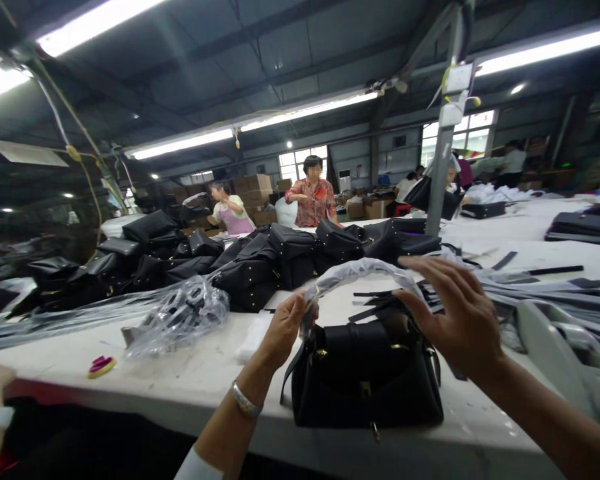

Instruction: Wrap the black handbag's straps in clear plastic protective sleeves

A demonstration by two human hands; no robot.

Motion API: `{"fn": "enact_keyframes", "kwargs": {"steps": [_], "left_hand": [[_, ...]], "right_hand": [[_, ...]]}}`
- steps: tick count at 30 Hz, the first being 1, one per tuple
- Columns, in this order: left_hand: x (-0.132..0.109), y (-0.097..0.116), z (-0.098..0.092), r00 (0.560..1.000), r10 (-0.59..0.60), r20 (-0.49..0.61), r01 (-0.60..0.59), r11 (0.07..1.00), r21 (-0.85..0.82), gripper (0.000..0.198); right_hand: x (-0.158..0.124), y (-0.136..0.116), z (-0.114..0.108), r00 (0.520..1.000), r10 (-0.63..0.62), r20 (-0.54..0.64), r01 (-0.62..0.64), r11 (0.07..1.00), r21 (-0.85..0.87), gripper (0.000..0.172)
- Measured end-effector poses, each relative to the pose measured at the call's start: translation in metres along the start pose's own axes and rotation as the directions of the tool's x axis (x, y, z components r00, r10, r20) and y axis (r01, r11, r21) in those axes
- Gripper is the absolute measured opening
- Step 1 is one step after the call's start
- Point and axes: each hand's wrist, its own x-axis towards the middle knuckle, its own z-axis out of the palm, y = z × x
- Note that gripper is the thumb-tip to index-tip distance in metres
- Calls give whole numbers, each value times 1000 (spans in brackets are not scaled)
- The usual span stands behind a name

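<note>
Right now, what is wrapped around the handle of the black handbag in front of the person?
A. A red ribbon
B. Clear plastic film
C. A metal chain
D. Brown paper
B: the left hand pinches pale, see-through plastic on the arched handle of the black handbag.

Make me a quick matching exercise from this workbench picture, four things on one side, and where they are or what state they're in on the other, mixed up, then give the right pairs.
Things:
1. left hand
2. right hand
3. pink tape roll
4. pile of black bags

Places or states:
A. lies alone on the white table, far left
B. grips the wrapped handle at its left end
C. heaped across the table behind the handbag
D. open, fingers spread at the handle's right end

Pairs: 1-B, 2-D, 3-A, 4-C
</note>
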Motion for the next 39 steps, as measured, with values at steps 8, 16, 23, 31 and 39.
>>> {"fn": "enact_keyframes", "kwargs": {"steps": [8,16,23,31,39], "left_hand": [[-13,6,-13,997,-64,42,60,994,93,42],[-6,42,42,999,-4,-47,10,992,123,34],[-13,0,59,994,-38,-104,52,989,136,29],[-75,-26,66,877,122,-465,59,932,357,16],[-107,-44,91,943,8,-334,162,864,477,16]], "right_hand": [[-5,67,23,887,298,353,-216,943,-254,37],[75,81,70,793,377,478,-432,902,5,44],[22,31,52,830,309,464,-424,891,164,36],[-65,-31,16,623,158,766,-540,796,275,28],[-69,-31,25,590,238,771,-640,721,267,13]]}}
